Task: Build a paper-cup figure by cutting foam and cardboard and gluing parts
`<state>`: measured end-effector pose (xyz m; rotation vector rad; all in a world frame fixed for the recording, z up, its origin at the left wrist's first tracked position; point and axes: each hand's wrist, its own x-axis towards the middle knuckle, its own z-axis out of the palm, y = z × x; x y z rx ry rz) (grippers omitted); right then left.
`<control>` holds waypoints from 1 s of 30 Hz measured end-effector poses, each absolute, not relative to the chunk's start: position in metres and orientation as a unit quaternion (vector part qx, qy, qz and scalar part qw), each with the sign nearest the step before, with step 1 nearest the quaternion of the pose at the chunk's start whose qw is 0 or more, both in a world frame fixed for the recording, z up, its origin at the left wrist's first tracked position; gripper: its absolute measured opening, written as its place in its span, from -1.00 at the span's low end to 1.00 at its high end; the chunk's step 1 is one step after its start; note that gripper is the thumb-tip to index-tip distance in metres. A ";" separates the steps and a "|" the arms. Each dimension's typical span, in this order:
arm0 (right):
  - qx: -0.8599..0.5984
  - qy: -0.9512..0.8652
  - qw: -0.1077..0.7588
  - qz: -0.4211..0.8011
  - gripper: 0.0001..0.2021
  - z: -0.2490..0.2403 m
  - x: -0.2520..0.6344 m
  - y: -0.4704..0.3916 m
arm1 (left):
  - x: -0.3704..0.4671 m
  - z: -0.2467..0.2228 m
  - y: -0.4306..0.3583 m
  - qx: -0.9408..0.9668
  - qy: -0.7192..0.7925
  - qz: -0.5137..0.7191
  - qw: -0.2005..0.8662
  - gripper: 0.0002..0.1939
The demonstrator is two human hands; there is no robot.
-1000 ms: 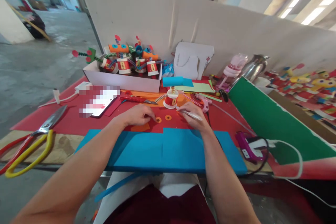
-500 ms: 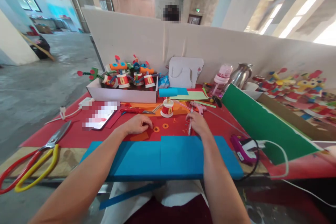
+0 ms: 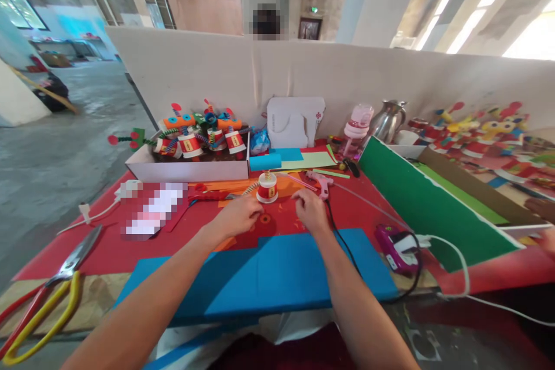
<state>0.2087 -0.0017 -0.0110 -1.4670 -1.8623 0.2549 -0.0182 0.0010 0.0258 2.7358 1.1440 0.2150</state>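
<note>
My left hand is low over the red table covering, its fingers curled together beside an orange paper ring. Whatever those fingertips hold, if anything, is hidden. My right hand hovers to the right of the ring with bent fingers; its grip is hidden too, and no pen shows. Just beyond both hands stands a red and white paper cup with a blue paper roll above it and a coiled paper spring at its left. A pink glue gun lies past my right hand.
Blue sheets cover the near edge. Large shears lie left, near a phone. A white box holds several cup figures. To the right are a green box wall and a purple power strip. Another person's hand shows far right.
The white pen at my right hand is no longer visible, and that hand has moved left. My left hand has moved right, covering where an orange ring lay. The view has shifted.
</note>
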 end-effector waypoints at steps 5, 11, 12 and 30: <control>-0.515 -0.763 0.360 0.153 -0.76 -0.020 0.191 -0.005 | -0.009 0.027 0.005 0.934 0.357 0.012 0.032 -0.76; -0.492 -0.774 0.360 0.170 -0.76 -0.022 0.187 -0.005 | -0.004 0.010 -0.004 0.945 0.325 0.040 -0.004 -0.76; -0.488 -0.775 0.361 0.176 -0.76 -0.022 0.187 -0.006 | -0.003 0.007 -0.004 0.944 0.326 0.052 -0.011 -0.76; -0.477 -0.772 0.371 0.194 -0.76 -0.023 0.184 -0.006 | -0.001 -0.001 -0.008 0.927 0.365 0.073 0.031 -0.80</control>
